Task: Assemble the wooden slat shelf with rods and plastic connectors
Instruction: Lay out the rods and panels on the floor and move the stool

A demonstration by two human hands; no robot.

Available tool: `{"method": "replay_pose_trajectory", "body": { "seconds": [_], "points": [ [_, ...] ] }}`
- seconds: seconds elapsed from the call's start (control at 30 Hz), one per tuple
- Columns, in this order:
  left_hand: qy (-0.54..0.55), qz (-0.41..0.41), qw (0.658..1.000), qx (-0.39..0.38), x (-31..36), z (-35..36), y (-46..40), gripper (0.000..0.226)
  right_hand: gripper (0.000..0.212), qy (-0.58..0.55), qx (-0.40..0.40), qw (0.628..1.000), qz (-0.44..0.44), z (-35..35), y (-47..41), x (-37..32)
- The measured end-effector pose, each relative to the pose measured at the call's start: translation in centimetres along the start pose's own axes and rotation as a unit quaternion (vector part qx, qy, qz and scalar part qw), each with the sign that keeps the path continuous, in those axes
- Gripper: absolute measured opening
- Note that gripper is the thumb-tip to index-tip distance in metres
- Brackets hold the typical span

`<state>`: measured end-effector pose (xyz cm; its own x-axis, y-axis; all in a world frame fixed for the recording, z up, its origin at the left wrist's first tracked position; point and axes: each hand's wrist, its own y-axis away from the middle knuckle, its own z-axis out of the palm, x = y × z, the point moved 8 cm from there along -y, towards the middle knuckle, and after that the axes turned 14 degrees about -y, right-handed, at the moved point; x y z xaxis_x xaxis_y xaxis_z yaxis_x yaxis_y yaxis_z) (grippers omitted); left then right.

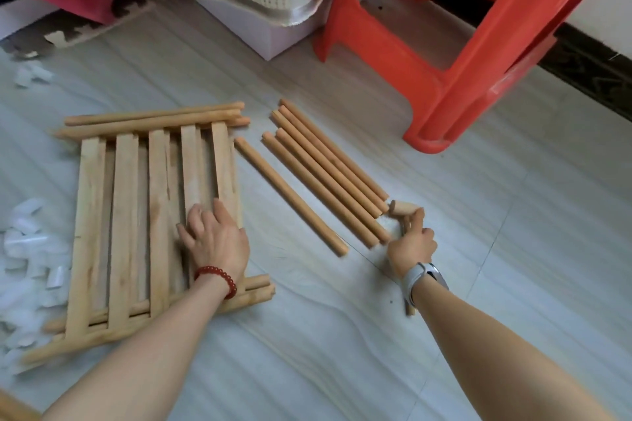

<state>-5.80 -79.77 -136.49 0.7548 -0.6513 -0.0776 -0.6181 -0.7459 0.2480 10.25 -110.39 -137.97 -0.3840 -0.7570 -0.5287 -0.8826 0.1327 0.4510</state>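
1. Gripping is done only by the right hand [412, 244]: its fingers curl around a short wooden rod [407, 210] near that rod's far end, just beside the near ends of the loose rods.
2. Left hand [213, 237] lies flat, fingers straight, on the slat panels [154, 215] and presses them to the floor [478, 249]; it clamps nothing.
3. These panels lie left of centre, seemingly two stacked, with cross rods sticking out at the far and near edges.
4. Five long rods [328, 178] lie right of the panels, one a little apart from the other four.
5. White plastic connectors [24, 249] lie scattered along the left edge, near the panels.
6. My judgement of handling: the rods look light, stiff and smooth, so they probably roll easily on this smooth floor. It seems better to hold each one near the end that enters a connector.
7. The panel looks light but wide and can twist; holding it by a cross rod or an outer slat seems safer than by one thin middle slat.
8. The connectors are small and probably tight, so they may need a firm straight push.
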Motion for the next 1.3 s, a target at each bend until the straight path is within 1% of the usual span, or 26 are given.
{"method": "replay_pose_trajectory", "body": {
  "seconds": [0.1, 0.17, 0.2, 0.27, 0.3, 0.37, 0.43, 0.5, 0.53, 0.57, 0.63, 0.67, 0.7, 0.73, 0.8, 0.83, 0.9, 0.97, 1.07, 1.13, 1.2, 1.27, 1.3],
  "points": [
    [0.012, -0.027, 0.999, 0.021, 0.1, -0.5, -0.1, 0.055, 0.059, 0.01, 0.044, 0.999, -0.003, -1.1, 0.2, -0.2],
    [0.035, -0.035, 0.998, 0.044, 0.0, -1.7, 0.0, 0.053, 0.054, 0.015, 0.068, 0.996, -0.053, -1.8, 0.8, -1.6],
    [0.037, -0.036, 0.998, 0.044, -0.2, -2.3, 0.0, 0.053, 0.052, 0.007, 0.071, 0.994, -0.089, -1.9, 1.2, -2.6],
    [0.03, -0.027, 0.998, 0.052, -0.8, -3.8, 0.4, 0.052, 0.044, -0.031, 0.06, 0.986, -0.155, -1.6, 2.6, -4.9],
    [0.027, -0.015, 0.997, 0.067, -1.2, -4.7, 0.8, 0.051, 0.04, -0.05, 0.042, 0.981, -0.181, -1.1, 3.5, -6.1],
    [0.027, 0.019, 0.994, 0.106, -1.4, -6.3, 2.1, 0.05, 0.036, -0.105, -0.017, 0.969, -0.223, 0.7, 5.4, -8.5],
    [0.028, 0.051, 0.985, 0.159, -1.9, -7.7, 3.8, 0.047, 0.032, -0.19, -0.107, 0.947, -0.238, 3.0, 8.1, -11.3],
    [0.029, 0.077, 0.974, 0.21, -2.6, -8.9, 5.6, 0.046, 0.031, -0.288, -0.21, 0.912, -0.203, 5.0, 11.2, -13.7],
    [0.027, 0.092, 0.968, 0.233, -3.2, -9.7, 6.7, 0.048, 0.032, -0.339, -0.262, 0.887, -0.172, 5.7, 13.1, -14.8],
    [0.027, 0.108, 0.96, 0.257, -3.8, -10.5, 7.7, 0.049, 0.035, -0.371, -0.306, 0.864, -0.147, 6.1, 14.8, -15.9],
    [0.025, 0.147, 0.942, 0.3, -4.8, -11.9, 9.6, 0.05, 0.052, -0.393, -0.382, 0.828, -0.118, 6.7, 18.0, -18.1],
    [0.026, 0.168, 0.933, 0.317, -5.1, -12.6, 10.6, 0.05, 0.059, -0.4, -0.413, 0.812, -0.105, 6.8, 19.4, -19.0],
    [0.03, 0.19, 0.925, 0.327, -5.1, -13.1, 11.4, 0.05, 0.061, -0.403, -0.429, 0.803, -0.097, 6.6, 20.6, -19.8],
    [0.039, 0.211, 0.918, 0.333, -5.1, -13.7, 12.3, 0.049, 0.055, -0.41, -0.434, 0.796, -0.096, 6.0, 21.8, -20.5],
    [0.054, 0.242, 0.907, 0.34, -5.1, -14.5, 13.8, 0.048, 0.018, -0.417, -0.384, 0.816, -0.115, 3.9, 23.4, -21.4],
    [0.053, 0.25, 0.904, 0.343, -5.2, -14.9, 14.5, 0.049, 0.016, -0.416, -0.353, 0.829, -0.127, 2.8, 24.1, -21.4],
    [0.036, 0.262, 0.899, 0.35, -5.7, -15.4, 16.1, 0.049, 0.028, -0.419, -0.339, 0.831, -0.136, 1.3, 25.9, -21.2],
    [0.013, 0.281, 0.889, 0.36, -6.3, -15.9, 17.2, 0.048, 0.032, -0.422, -0.336, 0.831, -0.136, 0.2, 27.6, -20.6],
    [-0.021, 0.305, 0.874, 0.377, -7.3, -16.9, 18.6, 0.047, 0.032, -0.458, -0.303, 0.83, -0.098, -0.7, 29.3, -19.8],
    [-0.003, 0.32, 0.873, 0.369, -8.2, -17.9, 19.2, 0.044, 0.025, -0.475, -0.279, 0.831, -0.079, -0.7, 29.7, -19.4],
    [0.048, 0.294, 0.889, 0.347, -10.4, -18.8, 19.7, 0.04, 0.018, -0.479, -0.264, 0.835, -0.063, -0.4, 29.8, -19.1],
    [0.107, 0.226, 0.911, 0.327, -13.4, -19.1, 19.5, 0.041, 0.028, -0.494, -0.24, 0.835, -0.035, -0.4, 28.9, -18.3],
    [0.137, 0.179, 0.919, 0.324, -15.4, -19.0, 19.3, 0.042, 0.033, -0.504, -0.226, 0.833, -0.023, -0.4, 28.4, -18.0]
  ]
}}
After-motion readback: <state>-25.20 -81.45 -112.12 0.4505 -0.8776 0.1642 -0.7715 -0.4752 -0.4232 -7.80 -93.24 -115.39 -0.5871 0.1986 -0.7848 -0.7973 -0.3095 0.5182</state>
